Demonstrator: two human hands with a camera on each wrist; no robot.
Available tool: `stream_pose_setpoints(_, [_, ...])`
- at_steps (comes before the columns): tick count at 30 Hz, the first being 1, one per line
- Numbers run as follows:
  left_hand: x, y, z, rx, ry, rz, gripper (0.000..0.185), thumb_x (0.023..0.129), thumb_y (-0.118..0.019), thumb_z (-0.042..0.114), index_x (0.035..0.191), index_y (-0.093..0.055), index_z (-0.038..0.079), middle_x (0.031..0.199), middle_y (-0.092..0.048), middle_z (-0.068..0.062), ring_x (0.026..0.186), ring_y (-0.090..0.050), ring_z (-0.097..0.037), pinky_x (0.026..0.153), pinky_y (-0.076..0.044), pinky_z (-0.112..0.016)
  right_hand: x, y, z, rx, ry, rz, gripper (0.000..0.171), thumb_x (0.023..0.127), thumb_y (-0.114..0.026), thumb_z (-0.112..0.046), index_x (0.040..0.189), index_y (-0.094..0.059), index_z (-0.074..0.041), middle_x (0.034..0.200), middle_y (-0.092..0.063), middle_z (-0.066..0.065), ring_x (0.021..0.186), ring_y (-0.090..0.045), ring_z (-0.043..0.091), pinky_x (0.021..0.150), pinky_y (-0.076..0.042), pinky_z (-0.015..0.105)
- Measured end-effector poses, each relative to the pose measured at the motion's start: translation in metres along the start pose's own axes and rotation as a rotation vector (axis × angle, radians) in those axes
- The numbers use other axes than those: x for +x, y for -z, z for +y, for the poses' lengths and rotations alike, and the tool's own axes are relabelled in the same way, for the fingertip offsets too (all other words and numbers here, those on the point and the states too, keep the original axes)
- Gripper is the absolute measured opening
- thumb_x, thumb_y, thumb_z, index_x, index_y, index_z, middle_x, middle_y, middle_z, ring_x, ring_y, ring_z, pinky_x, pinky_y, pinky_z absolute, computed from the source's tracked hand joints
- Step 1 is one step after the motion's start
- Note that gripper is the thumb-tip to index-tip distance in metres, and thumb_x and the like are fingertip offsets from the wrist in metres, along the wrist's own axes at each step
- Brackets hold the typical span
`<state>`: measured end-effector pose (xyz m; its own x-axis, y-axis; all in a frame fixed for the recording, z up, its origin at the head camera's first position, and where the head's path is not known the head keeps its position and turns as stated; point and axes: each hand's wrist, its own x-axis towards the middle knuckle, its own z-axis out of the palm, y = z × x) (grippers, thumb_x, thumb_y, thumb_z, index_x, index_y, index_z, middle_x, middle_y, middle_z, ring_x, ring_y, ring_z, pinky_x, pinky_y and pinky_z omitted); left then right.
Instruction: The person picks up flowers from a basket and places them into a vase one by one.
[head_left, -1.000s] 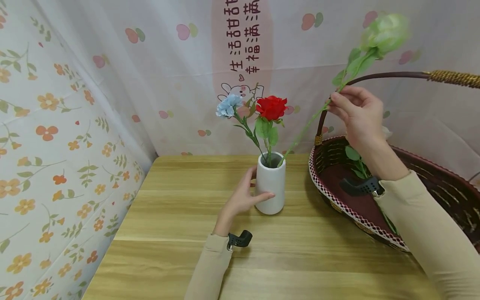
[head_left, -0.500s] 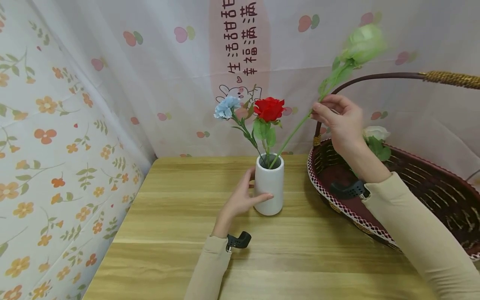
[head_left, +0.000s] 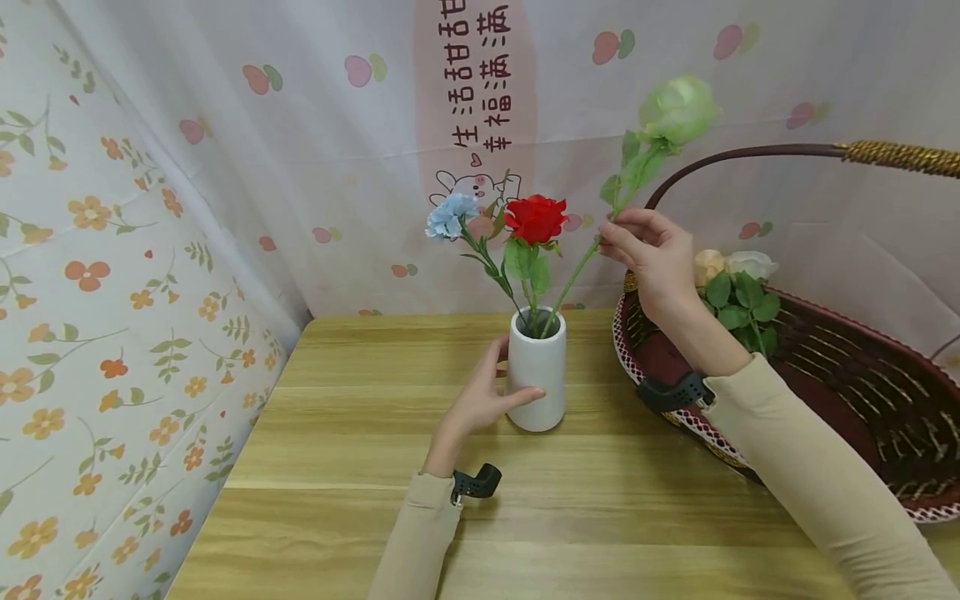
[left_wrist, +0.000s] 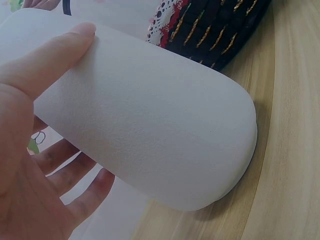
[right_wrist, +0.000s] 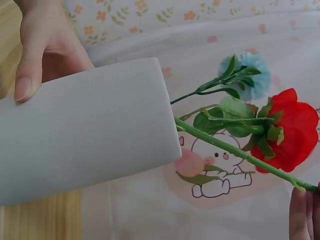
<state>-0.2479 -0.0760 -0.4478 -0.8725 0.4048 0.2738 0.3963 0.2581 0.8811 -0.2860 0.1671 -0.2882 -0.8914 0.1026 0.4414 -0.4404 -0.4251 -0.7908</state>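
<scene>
the green rose leans with its stem end inside the white vase, beside a red rose and a blue flower. the right hand pinches its stem; the left hand grasps the vase on the counter. a basket stands just right.

Light wood table w/ floral cloth left, printed curtain behind, even light.
</scene>
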Motion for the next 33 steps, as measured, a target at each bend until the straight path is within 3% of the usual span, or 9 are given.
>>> stream_pose_setpoints(10, [0.000,0.000,0.003,-0.026,-0.001,-0.002,0.089,0.086,-0.082,0.013,0.156,-0.027,0.010,0.149,-0.042,-0.012,0.135,-0.041,-0.032,0.107,-0.041,-0.054,0.000,-0.004,0.005,-0.036,0.026,-0.010,0.008,0.090,-0.071,0.005,0.097,-0.069,0.005,0.087,-0.072,0.009,0.075,-0.072,0.018,0.076,-0.060,0.030])
stream_pose_setpoints(22, [-0.001,0.001,0.003,0.001,-0.001,0.001,0.087,0.085,-0.084,0.026,0.154,-0.031,0.014,0.145,-0.046,-0.005,0.132,-0.044,-0.026,0.106,-0.043,-0.048,-0.001,-0.003,0.011,-0.059,0.033,0.012,0.009,0.090,-0.071,0.007,0.098,-0.070,0.005,0.089,-0.072,0.010,0.076,-0.071,0.019,0.078,-0.060,0.030])
stream_pose_setpoints(33, [0.000,0.000,0.003,-0.007,0.005,0.004,0.087,0.085,-0.084,0.022,0.154,-0.031,0.014,0.145,-0.046,-0.007,0.132,-0.044,-0.025,0.107,-0.042,-0.052,-0.016,-0.002,0.028,-0.268,-0.036,-0.037,0.011,0.091,-0.074,-0.004,0.102,-0.072,-0.002,0.090,-0.074,0.004,0.077,-0.073,0.015,0.085,-0.057,0.024])
